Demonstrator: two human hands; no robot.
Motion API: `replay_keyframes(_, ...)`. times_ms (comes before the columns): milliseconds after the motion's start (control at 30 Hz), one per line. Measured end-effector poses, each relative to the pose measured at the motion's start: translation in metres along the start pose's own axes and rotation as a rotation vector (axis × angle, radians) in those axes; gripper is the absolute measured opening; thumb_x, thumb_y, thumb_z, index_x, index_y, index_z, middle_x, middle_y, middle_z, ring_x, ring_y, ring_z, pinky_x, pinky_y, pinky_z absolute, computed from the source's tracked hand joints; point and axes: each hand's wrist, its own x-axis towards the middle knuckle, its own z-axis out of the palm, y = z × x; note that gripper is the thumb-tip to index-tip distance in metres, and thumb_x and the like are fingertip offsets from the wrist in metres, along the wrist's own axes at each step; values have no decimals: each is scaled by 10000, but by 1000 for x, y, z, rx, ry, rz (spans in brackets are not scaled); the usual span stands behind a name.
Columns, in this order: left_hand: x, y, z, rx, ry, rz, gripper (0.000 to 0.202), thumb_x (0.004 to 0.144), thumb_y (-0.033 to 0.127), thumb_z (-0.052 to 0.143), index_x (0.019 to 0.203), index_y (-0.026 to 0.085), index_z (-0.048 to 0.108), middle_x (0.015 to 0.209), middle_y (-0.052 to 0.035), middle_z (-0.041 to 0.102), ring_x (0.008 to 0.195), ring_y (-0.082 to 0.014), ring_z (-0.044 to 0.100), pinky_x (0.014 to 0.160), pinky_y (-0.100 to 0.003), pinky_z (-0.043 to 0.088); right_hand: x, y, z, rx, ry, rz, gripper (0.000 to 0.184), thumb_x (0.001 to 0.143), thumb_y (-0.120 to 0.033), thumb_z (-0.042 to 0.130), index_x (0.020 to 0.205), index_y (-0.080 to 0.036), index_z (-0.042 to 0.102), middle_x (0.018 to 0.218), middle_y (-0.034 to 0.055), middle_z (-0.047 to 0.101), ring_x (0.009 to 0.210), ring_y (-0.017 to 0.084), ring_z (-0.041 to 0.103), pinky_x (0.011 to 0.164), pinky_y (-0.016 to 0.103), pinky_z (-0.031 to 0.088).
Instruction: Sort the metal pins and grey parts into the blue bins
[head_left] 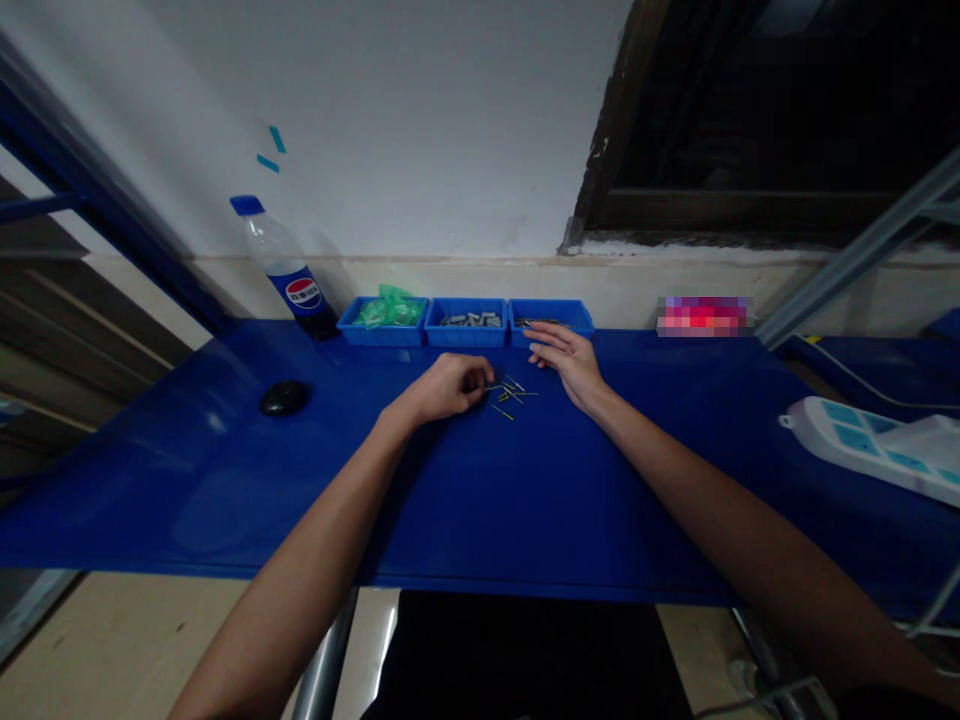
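Several thin metal pins (pixel 513 391), some with brass-coloured parts, lie loosely on the blue tabletop (pixel 495 500). My left hand (pixel 452 386) is at their left edge, its fingers curled and thumb pressed in. Whatever lies between those fingertips is too small to make out. To the right of the pins, my right hand (pixel 571 365) is raised with fingers apart, in front of the right blue bin (pixel 589 316) and covering part of it. That bin contains thin metal pieces. Small grey metallic parts (pixel 480 320) fill the middle blue bin (pixel 463 338).
A left blue bin (pixel 382 338) holds a green plastic bag (pixel 390 308). Beside it stands a cola bottle (pixel 300 290). A black mouse-like object (pixel 283 398) lies at left. At right are a white power strip (pixel 862 445) and a blurred red item (pixel 703 317); a wall rises behind.
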Motion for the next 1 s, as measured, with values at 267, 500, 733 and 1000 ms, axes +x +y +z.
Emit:
replay_keyframes(267,5,5,6,-21,258,-46,247,925,203,629,1117,188,783,1017,-87,769,860,-183,714,774,-304,583,0,-1,2,6,-16,2,431,728,-391,861,1119,-233,777,1085,87,818,732,184,705,682,346,544)
replay_keyframes(500,11,8,18,-465,374,-196,233,842,341,786,953,136,796,949,-112,816,841,-210,774,834,-361,644,-4,-6,8,-55,-106,12,361,735,-386,876,1048,-224,796,913,62,815,709,183,709,743,365,573)
replay_keyframes(733,14,9,23,-594,418,-279,230,753,321,858,856,135,771,827,-100,810,741,-199,775,722,-326,653,-5,-6,5,-44,-247,43,350,720,-411,898,1004,-222,819,901,64,834,786,220,774,856,412,601)
replay_keyframes(1000,14,9,26,-608,440,-262,225,773,328,843,833,142,730,817,-101,808,751,-197,780,717,-311,645,-4,-7,2,-42,-309,52,335,686,-436,928,944,-241,843,869,53,835,812,226,778,872,425,609)
